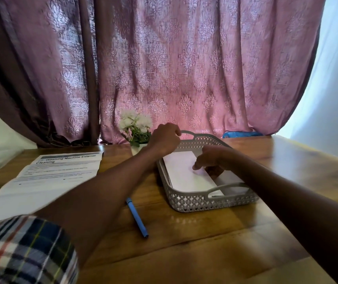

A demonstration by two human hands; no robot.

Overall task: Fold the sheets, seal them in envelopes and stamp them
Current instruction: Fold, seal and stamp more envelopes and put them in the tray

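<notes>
L hand [165, 138] curled; R hand [213, 159] seemingly pinching.
</notes>
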